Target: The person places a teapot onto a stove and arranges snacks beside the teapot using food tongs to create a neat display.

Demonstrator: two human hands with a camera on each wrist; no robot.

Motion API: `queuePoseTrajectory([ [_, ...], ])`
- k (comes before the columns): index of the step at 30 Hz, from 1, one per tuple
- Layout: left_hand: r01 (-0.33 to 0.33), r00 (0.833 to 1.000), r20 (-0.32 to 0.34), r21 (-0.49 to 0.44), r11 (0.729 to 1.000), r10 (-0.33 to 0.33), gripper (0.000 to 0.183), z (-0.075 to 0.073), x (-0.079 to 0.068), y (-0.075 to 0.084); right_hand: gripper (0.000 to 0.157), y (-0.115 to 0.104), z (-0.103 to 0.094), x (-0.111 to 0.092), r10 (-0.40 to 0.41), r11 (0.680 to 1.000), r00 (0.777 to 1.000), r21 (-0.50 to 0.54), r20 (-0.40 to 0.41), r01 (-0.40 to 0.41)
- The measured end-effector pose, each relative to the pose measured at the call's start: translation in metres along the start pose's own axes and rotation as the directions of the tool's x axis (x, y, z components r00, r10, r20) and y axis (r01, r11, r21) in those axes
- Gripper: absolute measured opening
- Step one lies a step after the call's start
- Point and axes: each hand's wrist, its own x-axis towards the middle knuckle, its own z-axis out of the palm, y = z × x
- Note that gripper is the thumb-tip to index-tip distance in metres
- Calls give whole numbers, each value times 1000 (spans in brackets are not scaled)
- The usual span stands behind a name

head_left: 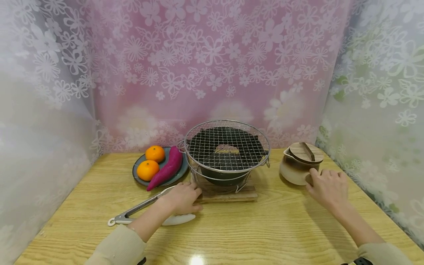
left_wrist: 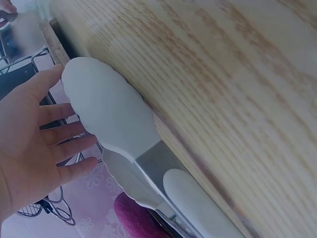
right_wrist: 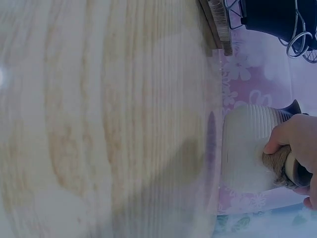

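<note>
A pair of tongs [head_left: 132, 210] with white scalloped heads [left_wrist: 109, 104] lies on the table, its arms spread. Above the heads is my left hand [head_left: 183, 197], and the left wrist view shows its fingers [left_wrist: 64, 131] extended and apart, right at the edge of the nearer head. On the right stands a cream-and-brown teapot [head_left: 293, 171] with a small spout and a wooden lid [head_left: 306, 152]. My right hand [head_left: 328, 187] grips its side handle [right_wrist: 276, 161], which is wrapped in twine; the fingers hide part of it.
At the centre, a round wire grill rack [head_left: 228, 162] covers a dark brazier [head_left: 225, 178] on a wooden board [head_left: 228, 197]. To its left, a blue-grey plate [head_left: 135, 167] carries two oranges [head_left: 148, 170] and a purple sweet potato [head_left: 169, 169]. Flowered curtains [head_left: 212, 73] close off the back and sides.
</note>
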Motion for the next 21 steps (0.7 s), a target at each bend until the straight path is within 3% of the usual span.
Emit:
queuePoseTrajectory([
  [7, 4, 1000, 3, 5, 1000, -4, 50, -1, 0, 1, 26, 1, -6, 5, -16, 1000, 999, 17, -40, 16],
  [15, 1, 1000, -5, 25, 1000, -1, 47, 1, 0, 1, 24, 4, -15, 10, -5, 999, 1000, 35, -4, 5],
  [21, 0, 1000, -10, 26, 1000, 0, 46, 1, 0, 1, 26, 9, -22, 16, -16, 999, 1000, 38, -24, 17],
])
